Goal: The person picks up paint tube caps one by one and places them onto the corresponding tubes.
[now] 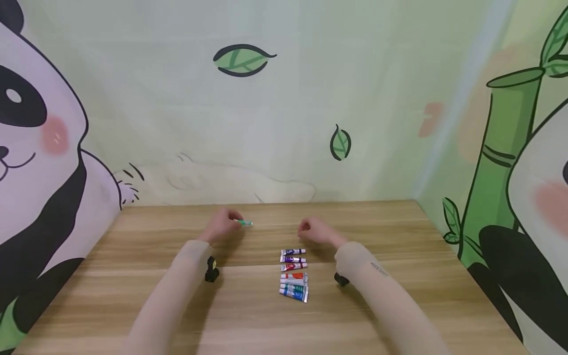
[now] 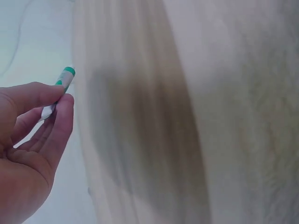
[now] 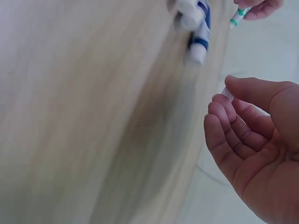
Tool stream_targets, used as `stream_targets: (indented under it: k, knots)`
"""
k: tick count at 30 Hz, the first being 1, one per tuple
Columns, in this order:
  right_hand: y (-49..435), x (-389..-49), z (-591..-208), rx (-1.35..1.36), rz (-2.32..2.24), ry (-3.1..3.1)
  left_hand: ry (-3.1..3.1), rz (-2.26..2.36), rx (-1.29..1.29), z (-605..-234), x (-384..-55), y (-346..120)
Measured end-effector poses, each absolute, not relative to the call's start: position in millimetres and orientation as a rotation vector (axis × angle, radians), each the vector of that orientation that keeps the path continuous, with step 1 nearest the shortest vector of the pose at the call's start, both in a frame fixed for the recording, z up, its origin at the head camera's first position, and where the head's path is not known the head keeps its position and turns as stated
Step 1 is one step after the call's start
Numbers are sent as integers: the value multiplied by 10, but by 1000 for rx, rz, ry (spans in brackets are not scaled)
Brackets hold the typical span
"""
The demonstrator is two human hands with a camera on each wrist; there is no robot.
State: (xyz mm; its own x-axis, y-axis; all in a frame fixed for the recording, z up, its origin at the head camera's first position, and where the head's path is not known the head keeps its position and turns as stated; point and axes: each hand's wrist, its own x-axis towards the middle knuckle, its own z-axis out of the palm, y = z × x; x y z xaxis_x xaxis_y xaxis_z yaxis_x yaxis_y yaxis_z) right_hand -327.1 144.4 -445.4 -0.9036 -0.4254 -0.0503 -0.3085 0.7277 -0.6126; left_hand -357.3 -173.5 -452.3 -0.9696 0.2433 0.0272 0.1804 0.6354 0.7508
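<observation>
My left hand (image 1: 222,226) pinches a small paint tube (image 2: 65,78) with green bands between thumb and fingers, above the far part of the table. Its green end points out from the hand, and the other end is partly hidden by the fingers. To the right, my right hand (image 1: 320,231) pinches a small white cap (image 3: 227,94) between thumb and fingertip. The cap is apart from the tube. Between the forearms, nearer the body, several more paint tubes lie in a column, among them a purple tube (image 1: 293,259), a red tube (image 1: 293,266) and a blue tube (image 1: 293,294).
The wooden table (image 1: 248,320) ends at a pale cloth backdrop (image 1: 284,113) printed with pandas, leaves and bamboo. A small black device (image 1: 211,270) sits at the left wrist, and another black device (image 1: 341,279) at the right wrist.
</observation>
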Motion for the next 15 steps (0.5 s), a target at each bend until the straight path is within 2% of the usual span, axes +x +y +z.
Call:
stream_targets:
  k: [8, 15]
  knots:
    - [1705, -3382, -4170, -591, -930, 2795, 2798, 1422, 378, -4240, -3633, -1846]
    - [1961, -3440, -3749, -564, -856, 2971, 2914, 1417, 361, -3792, -3671, -1894]
